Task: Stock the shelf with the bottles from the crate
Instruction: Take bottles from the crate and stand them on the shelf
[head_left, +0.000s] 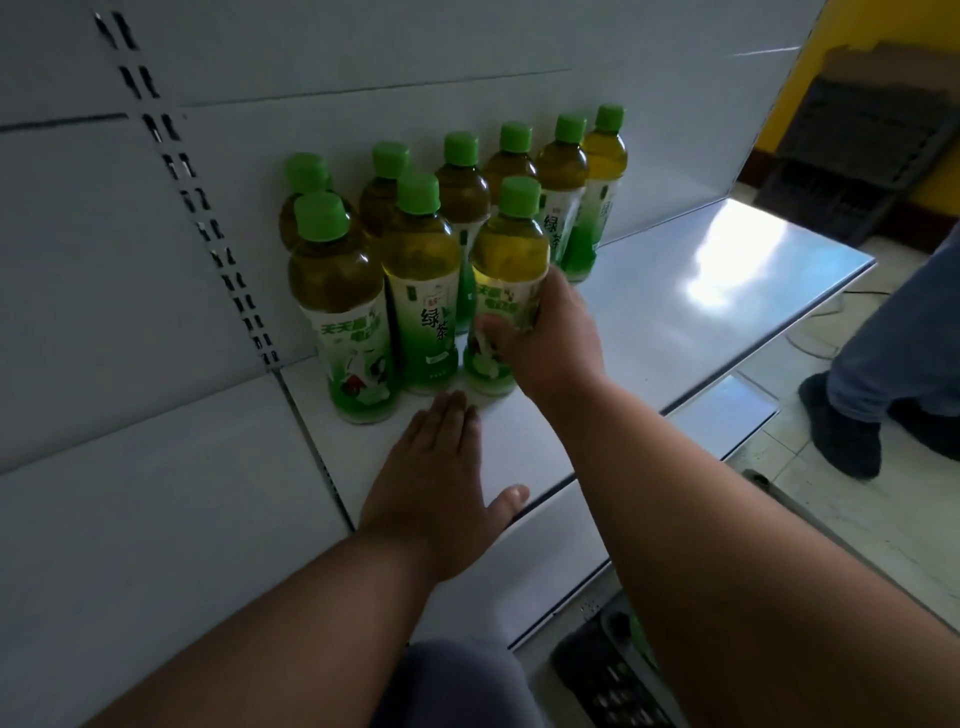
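Several green-capped green tea bottles stand in two rows on the white shelf (649, 332), close to its back panel. My right hand (545, 338) grips the label of the front-row bottle on the right (506, 249), which stands upright on the shelf. My left hand (436, 478) lies flat and open on the shelf, fingertips just short of the front-row middle bottle (423, 280). A third front bottle (340, 296) stands at the left. The black crate (613, 670) shows partly below the shelf edge, between my arms.
A slotted upright rail (208, 218) runs down the back panel left of the bottles. Another person's leg and dark shoe (852, 431) stand on the tiled floor at the right. Dark stacked crates (852, 156) lean against a yellow wall.
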